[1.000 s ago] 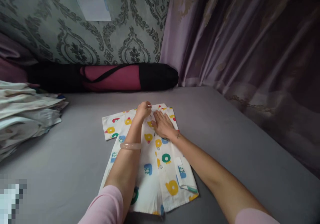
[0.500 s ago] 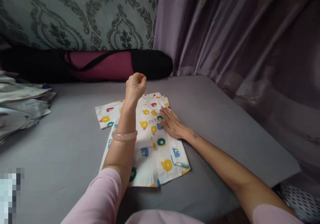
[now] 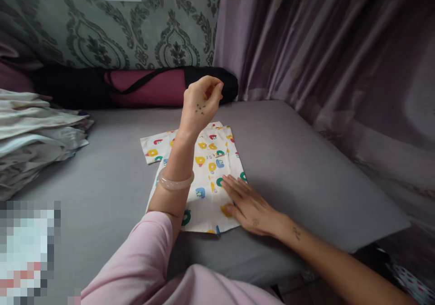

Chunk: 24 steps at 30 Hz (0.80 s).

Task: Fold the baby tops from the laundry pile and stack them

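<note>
A short-sleeved white child's shirt point(image 3: 204, 205) with yellow, green, blue and red prints lies front up on the grey bed surface. Its left sleeve sticks out sideways, while the right edge runs straight with no sleeve showing there. My left hand point(image 3: 203, 101) is raised above the collar end, its fingers curled closed and nothing visible in them. A pale bangle point(image 3: 176, 181) circles that forearm, which covers part of the shirt. With fingers stretched, my right hand point(image 3: 249, 205) rests flat on the shirt's lower right side.
To the left is a pile of light-coloured clothes point(image 3: 37, 137). A long black and maroon bag point(image 3: 149, 89) lies along the patterned wall. Purple curtains point(image 3: 288, 46) hang at the right, beside the edge of the grey surface point(image 3: 306, 160). A pixelated patch covers the lower left corner.
My right hand has slid down toward the hem, and the shirt's right edge now lies straighter. My left hand has risen and shifted right, still closed. The view has turned slightly left.
</note>
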Motion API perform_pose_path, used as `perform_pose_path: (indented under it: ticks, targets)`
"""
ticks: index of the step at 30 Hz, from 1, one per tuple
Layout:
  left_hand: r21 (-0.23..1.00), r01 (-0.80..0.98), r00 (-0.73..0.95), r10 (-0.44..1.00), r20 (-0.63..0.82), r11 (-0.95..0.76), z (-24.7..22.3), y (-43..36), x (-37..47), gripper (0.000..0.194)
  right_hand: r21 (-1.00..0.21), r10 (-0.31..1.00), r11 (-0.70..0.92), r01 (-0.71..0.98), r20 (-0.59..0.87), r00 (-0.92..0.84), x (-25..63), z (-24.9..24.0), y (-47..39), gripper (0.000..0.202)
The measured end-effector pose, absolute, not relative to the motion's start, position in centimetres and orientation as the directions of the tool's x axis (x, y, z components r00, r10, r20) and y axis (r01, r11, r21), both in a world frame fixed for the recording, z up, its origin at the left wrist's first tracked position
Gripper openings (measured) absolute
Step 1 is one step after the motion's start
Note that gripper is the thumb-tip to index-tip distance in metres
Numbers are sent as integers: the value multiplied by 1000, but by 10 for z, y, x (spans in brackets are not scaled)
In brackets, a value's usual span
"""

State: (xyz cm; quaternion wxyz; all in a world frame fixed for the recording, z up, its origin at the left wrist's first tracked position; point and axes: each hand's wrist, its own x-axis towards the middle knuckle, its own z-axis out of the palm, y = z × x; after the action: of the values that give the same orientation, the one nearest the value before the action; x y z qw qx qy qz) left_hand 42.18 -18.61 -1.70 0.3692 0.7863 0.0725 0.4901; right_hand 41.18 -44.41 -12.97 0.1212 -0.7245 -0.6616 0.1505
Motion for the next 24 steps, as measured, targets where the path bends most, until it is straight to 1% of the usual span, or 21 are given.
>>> perform_pose_path:
  ticks: [2, 4, 6, 9, 15, 18, 20, 22, 24]
  targets:
    - [641, -258, 509, 462, 726, -723, -13, -189, 416, 13, -391, 999, -27, 920, -53, 6, 399, -123, -446, 60]
    - [634, -241, 511, 459, 727, -735, -9, -190, 411, 15, -423, 992, 41, 905, -91, -88, 387, -121, -449, 61]
    - [627, -200, 521, 460, 719, -753, -3, -190, 406, 17, -460, 980, 70, 885, -134, -147, 378, -124, -453, 61]
    - [605, -156, 533, 449, 717, -781, 9, -189, 402, 18, -488, 973, 74, 870, -156, -170, 372, -130, -457, 59]
    - [576, -167, 555, 407, 726, -800, 43, -188, 392, 16, -496, 971, 100, 862, -138, -192, 368, -126, -463, 56]
    - [540, -176, 617, 335, 712, -823, 57, -192, 379, 17, -496, 967, 132, 858, -126, -221, 363, -123, -469, 55]
    - [518, -172, 685, 277, 674, -838, 60, -196, 367, 18, -492, 965, 151, 857, -114, -236, 360, -123, -472, 55]
    - [493, -149, 752, 226, 619, -857, 56, -201, 351, 17, -483, 965, 164, 860, -103, -242, 359, -124, -473, 54]
    - [451, -110, 820, 176, 545, -886, 40, -205, 332, 15, -475, 965, 177, 862, -91, -248, 358, -124, -474, 54]
